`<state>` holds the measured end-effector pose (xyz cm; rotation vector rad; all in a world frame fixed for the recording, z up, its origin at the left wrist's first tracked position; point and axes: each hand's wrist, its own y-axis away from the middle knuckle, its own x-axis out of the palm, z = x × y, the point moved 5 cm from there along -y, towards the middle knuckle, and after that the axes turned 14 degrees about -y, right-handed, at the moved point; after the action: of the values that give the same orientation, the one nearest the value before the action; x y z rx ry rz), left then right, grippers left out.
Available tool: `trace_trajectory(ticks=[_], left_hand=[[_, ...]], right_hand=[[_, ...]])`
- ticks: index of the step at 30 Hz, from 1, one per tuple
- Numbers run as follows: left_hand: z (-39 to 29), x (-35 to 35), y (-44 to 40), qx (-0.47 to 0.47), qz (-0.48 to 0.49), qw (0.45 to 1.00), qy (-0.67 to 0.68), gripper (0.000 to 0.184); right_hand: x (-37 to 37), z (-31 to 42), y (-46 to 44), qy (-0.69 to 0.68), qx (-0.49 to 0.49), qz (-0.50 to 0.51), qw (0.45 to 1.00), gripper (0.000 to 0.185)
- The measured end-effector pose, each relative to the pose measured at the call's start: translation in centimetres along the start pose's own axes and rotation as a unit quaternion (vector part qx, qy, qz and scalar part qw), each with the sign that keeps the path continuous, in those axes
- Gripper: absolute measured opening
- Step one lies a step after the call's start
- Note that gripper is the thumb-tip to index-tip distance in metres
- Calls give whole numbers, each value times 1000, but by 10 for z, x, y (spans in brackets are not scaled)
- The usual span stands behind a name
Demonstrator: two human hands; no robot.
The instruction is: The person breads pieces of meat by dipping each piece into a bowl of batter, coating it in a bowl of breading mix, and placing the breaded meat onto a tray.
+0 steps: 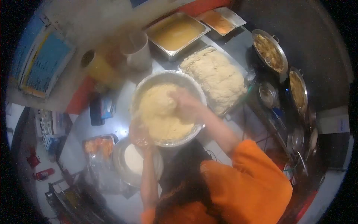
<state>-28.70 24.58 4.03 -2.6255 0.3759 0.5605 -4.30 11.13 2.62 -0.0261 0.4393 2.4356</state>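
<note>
Metal bowl [169, 75] of pale-yellow crumbs [166, 128] at shiny table [80, 128] — right hand [182, 101] inside, left hand [140, 132] at rim; both blurred, cannot tell whether grasping. Around: dough mass [214, 76], smaller bowl [118, 158] with white contents [134, 159]. Farther — food pans [285, 65], blue poster [46, 61].

Fisheye distortion bends the edges into a black border. Milky haze softens the upper left; bright glare spots the counter [120, 130]; the far right is dim, the right hand [183, 102] blurred.
</note>
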Motion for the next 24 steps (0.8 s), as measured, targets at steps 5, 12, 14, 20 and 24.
trace_trajectory(ticks=[5, 12, 14, 20, 24], left_hand=[[21, -36, -14, 10, 69, 996, -57, 33], [2, -144, -43, 65, -4, 995, -72, 49], [22, -182, -42, -1, -32, 995, -98, 50], [91, -278, -50, -98, -124, 978, -134, 51], [166, -334, -63, -138, -113, 935, -306, 44]], right_hand=[[-105, 27, 23, -255, -112, -100, 955, 57], [-228, 10, 11, 38, -110, -256, 960, 44], [-230, 43, 27, 291, 11, -376, 880, 57], [-204, 12, -35, 430, 22, -373, 822, 82], [-209, -36, -68, 571, -98, -326, 747, 85]])
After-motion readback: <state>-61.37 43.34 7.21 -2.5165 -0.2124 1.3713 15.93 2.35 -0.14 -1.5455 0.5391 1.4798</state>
